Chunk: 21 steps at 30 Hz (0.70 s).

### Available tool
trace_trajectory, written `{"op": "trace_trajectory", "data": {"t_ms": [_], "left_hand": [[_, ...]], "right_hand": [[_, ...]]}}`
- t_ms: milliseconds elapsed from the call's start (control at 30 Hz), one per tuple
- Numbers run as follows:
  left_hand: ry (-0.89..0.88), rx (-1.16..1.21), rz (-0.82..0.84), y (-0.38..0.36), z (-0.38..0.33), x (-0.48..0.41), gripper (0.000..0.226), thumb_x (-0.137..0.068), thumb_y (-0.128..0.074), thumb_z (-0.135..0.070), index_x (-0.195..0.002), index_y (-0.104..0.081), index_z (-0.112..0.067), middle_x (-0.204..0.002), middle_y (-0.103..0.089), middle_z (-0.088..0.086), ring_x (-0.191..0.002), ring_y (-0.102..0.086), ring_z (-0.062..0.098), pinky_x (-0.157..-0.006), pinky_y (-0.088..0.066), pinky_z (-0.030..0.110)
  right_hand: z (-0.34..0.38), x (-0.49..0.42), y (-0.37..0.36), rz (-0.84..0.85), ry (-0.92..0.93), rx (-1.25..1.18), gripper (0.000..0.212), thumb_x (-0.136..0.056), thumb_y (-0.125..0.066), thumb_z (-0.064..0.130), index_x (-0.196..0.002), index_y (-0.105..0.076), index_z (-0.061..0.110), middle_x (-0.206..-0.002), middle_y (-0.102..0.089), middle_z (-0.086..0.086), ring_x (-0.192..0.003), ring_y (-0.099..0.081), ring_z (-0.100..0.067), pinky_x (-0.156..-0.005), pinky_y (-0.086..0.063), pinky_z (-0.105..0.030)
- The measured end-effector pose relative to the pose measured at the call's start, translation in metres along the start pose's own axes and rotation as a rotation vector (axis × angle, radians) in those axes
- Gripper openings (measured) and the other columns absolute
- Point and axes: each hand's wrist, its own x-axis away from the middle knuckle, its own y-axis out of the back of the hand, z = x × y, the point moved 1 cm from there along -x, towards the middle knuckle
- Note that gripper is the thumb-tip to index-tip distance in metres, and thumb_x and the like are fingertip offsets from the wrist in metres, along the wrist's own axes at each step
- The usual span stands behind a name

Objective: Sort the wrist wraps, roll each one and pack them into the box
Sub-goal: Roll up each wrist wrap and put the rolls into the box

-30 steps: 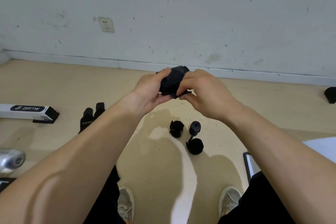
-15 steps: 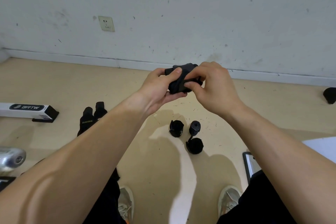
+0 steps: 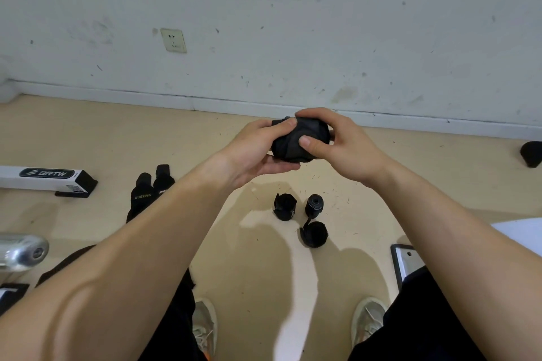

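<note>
Both hands, the left hand (image 3: pixel 258 152) and the right hand (image 3: pixel 340 141), gripped one rolled black fabric wrist wrap (image 3: pixel 299 141) above three rolled black wraps (image 3: pixel 302 217) on the beige floor (image 3: pixel 117 138).

We read the held wrap (image 3: pixel 299 141) as black matt cloth, woven-looking; the rolled wraps (image 3: pixel 313 233) on the floor (image 3: pixel 117 132) are the same stuff. That floor is smooth w/ a soft sheen, the wall (image 3: pixel 293 23) matt scuffed paint. The box (image 3: pixel 17 177) is prob. card w/ a glossy label (image 3: pixel 47 173); the bar end (image 3: pixel 20 249) is bright polished metal.
</note>
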Motion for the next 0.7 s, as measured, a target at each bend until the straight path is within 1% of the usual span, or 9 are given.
{"op": "trace_trajectory", "data": {"t_ms": [100,167,233,333,400,500,567,633,700], "left_hand": [[-0.075,-0.250,-0.124,-0.003,0.003,0.001,0.040,-0.103,-0.053,-0.053,-0.125,-0.058,-0.020,-0.109,-0.073,0.007,-0.078,-0.078,0.031,-0.071,-0.063,0.033],[-0.210,-0.286,-0.188,-0.008,0.006,0.004,0.031,-0.106,-0.046,-0.053,-0.127,-0.054,-0.031,-0.111,-0.067,-0.003,-0.089,-0.077,0.025,-0.073,-0.063,0.033],[-0.367,-0.284,-0.159,-0.012,0.011,0.007,0.026,-0.106,-0.051,-0.049,-0.129,-0.055,-0.037,-0.111,-0.065,-0.009,-0.097,-0.072,0.017,-0.072,-0.063,0.032],[-0.489,-0.377,-0.159,-0.014,0.021,0.007,0.019,-0.101,-0.062,-0.042,-0.117,-0.063,-0.033,-0.104,-0.069,-0.008,-0.080,-0.070,0.015,-0.059,-0.060,0.031],[-0.495,-0.378,-0.229,-0.015,0.027,0.007,0.005,-0.101,-0.063,-0.039,-0.103,-0.065,-0.035,-0.095,-0.069,-0.010,-0.068,-0.065,0.014,-0.051,-0.051,0.027],[-0.475,-0.338,-0.296,-0.018,0.031,0.007,0.010,-0.102,-0.061,-0.035,-0.092,-0.065,-0.036,-0.081,-0.069,-0.019,-0.068,-0.062,0.008,-0.058,-0.045,0.021],[-0.450,-0.328,-0.325,-0.019,0.032,0.009,0.014,-0.102,-0.058,-0.031,-0.090,-0.065,-0.032,-0.079,-0.067,-0.016,-0.069,-0.060,0.012,-0.059,-0.044,0.023],[-0.414,-0.317,-0.336,-0.019,0.032,0.012,0.015,-0.103,-0.056,-0.027,-0.090,-0.064,-0.027,-0.082,-0.065,-0.008,-0.067,-0.058,0.016,-0.050,-0.044,0.023],[-0.372,-0.295,-0.344,-0.018,0.033,0.013,0.014,-0.102,-0.055,-0.025,-0.091,-0.064,-0.023,-0.084,-0.064,-0.003,-0.065,-0.057,0.018,-0.044,-0.042,0.021]], "right_hand": [[-0.001,-0.001,-0.006,-0.064,-0.029,-0.097,0.033,-0.095,-0.070,0.018,-0.127,-0.064,0.025,-0.112,-0.067,0.013,-0.103,-0.067,-0.016,-0.095,-0.057,-0.042],[-0.001,-0.001,-0.010,-0.096,-0.074,-0.156,0.031,-0.095,-0.069,0.019,-0.125,-0.065,0.023,-0.112,-0.067,0.008,-0.104,-0.068,-0.021,-0.092,-0.059,-0.047],[0.000,-0.001,-0.011,-0.115,-0.116,-0.228,0.028,-0.096,-0.068,0.018,-0.124,-0.067,0.021,-0.114,-0.068,0.002,-0.106,-0.068,-0.024,-0.089,-0.061,-0.050],[0.002,0.004,-0.012,-0.103,-0.177,-0.344,0.019,-0.099,-0.065,0.018,-0.117,-0.068,0.020,-0.108,-0.070,0.000,-0.101,-0.070,-0.023,-0.086,-0.062,-0.049],[0.002,0.009,-0.016,-0.066,-0.206,-0.389,0.014,-0.101,-0.062,0.023,-0.114,-0.070,0.023,-0.105,-0.071,0.003,-0.093,-0.073,-0.019,-0.081,-0.062,-0.042],[0.001,0.014,-0.023,-0.047,-0.252,-0.414,0.021,-0.103,-0.058,0.031,-0.121,-0.066,0.021,-0.111,-0.070,0.001,-0.092,-0.072,-0.020,-0.076,-0.060,-0.036],[0.001,0.017,-0.026,-0.026,-0.266,-0.411,0.021,-0.105,-0.054,0.034,-0.120,-0.064,0.024,-0.113,-0.068,0.000,-0.093,-0.071,-0.020,-0.075,-0.058,-0.033],[0.000,0.021,-0.027,0.009,-0.254,-0.400,0.017,-0.104,-0.055,0.035,-0.117,-0.064,0.029,-0.114,-0.067,0.003,-0.094,-0.072,-0.016,-0.076,-0.060,-0.034],[-0.001,0.024,-0.029,0.039,-0.265,-0.405,0.022,-0.102,-0.060,0.035,-0.123,-0.062,0.028,-0.117,-0.068,0.003,-0.099,-0.072,-0.015,-0.075,-0.061,-0.033]]}}
